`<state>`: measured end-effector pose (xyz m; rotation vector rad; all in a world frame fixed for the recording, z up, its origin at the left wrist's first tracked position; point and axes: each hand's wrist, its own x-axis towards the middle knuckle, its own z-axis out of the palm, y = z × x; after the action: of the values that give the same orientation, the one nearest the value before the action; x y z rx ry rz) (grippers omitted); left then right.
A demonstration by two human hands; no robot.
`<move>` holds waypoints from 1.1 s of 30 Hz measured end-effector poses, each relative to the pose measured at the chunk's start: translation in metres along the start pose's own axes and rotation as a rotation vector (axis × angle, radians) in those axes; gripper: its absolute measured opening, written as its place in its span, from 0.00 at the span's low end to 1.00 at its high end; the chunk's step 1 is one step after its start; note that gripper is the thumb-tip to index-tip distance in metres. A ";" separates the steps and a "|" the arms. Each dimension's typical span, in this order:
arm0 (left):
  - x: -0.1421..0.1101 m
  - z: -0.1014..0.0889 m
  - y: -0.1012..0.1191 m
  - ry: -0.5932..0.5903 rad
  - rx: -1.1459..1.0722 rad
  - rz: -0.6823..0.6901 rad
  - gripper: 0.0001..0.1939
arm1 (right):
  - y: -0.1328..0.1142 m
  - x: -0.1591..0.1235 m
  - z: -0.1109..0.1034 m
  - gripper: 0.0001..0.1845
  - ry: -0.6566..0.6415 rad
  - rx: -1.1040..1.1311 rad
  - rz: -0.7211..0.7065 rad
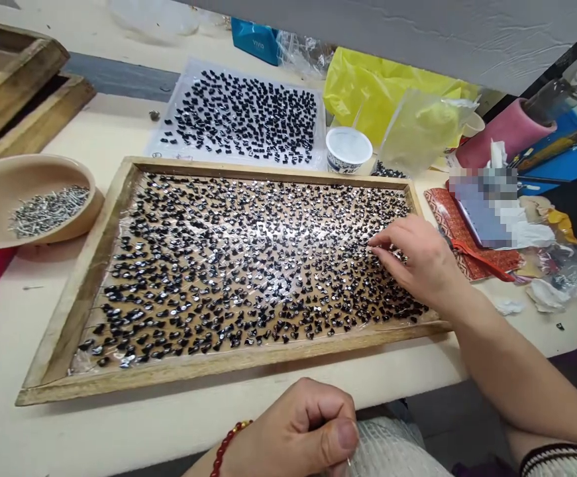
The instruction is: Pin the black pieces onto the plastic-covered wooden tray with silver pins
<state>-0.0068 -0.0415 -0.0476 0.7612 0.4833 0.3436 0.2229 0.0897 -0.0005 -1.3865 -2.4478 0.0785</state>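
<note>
My right hand (412, 262) reaches over the right part of a wooden-framed tray (218, 366). Its thumb and forefinger are bent together in a pinch; what is between the tips is too small to make out. Rows of small black pieces (199, 265) with shiny tops stand across the tray on a plastic-covered base. Below the tray's front edge, my left hand (308, 430) is closed near my lap, thumb pressed on the curled fingers. A thin metal pin (349, 464) sticks out under the thumb; the rest of the grip is hidden.
A beige bowl (77, 169) of metal pins (52, 211) stands left of the tray. Behind are a white sheet (169, 147) with black pieces, a white cup (349, 149) and a yellow bag (362, 79). Wooden frames (30, 73) lie far left; a red patterned pouch (440, 209) lies right.
</note>
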 end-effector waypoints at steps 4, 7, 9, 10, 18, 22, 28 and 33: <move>0.001 0.000 0.000 -0.005 -0.029 -0.023 0.31 | 0.006 0.013 0.005 0.06 -0.026 -0.023 -0.007; 0.001 0.000 0.000 0.000 -0.049 -0.022 0.30 | 0.008 0.018 0.008 0.06 -0.034 -0.030 -0.008; 0.001 0.000 0.000 0.010 -0.057 -0.018 0.30 | 0.007 0.021 0.009 0.05 -0.053 -0.034 -0.022; 0.001 0.000 0.000 0.014 -0.059 -0.018 0.30 | 0.006 0.022 0.010 0.05 -0.065 -0.038 -0.032; 0.000 0.001 0.006 0.044 -0.064 -0.047 0.30 | 0.007 0.027 0.010 0.06 -0.057 -0.081 -0.052; -0.001 0.001 0.006 0.051 -0.075 -0.051 0.31 | 0.015 0.024 0.004 0.06 -0.022 -0.081 -0.013; 0.000 0.000 0.005 0.040 -0.078 -0.047 0.30 | 0.018 0.022 0.004 0.05 -0.089 -0.072 -0.003; 0.000 0.001 0.003 0.045 -0.099 -0.032 0.28 | 0.010 0.020 -0.001 0.06 -0.059 -0.044 -0.010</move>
<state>-0.0064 -0.0397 -0.0452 0.6505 0.5170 0.3529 0.2219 0.1115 0.0037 -1.4095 -2.5187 0.0653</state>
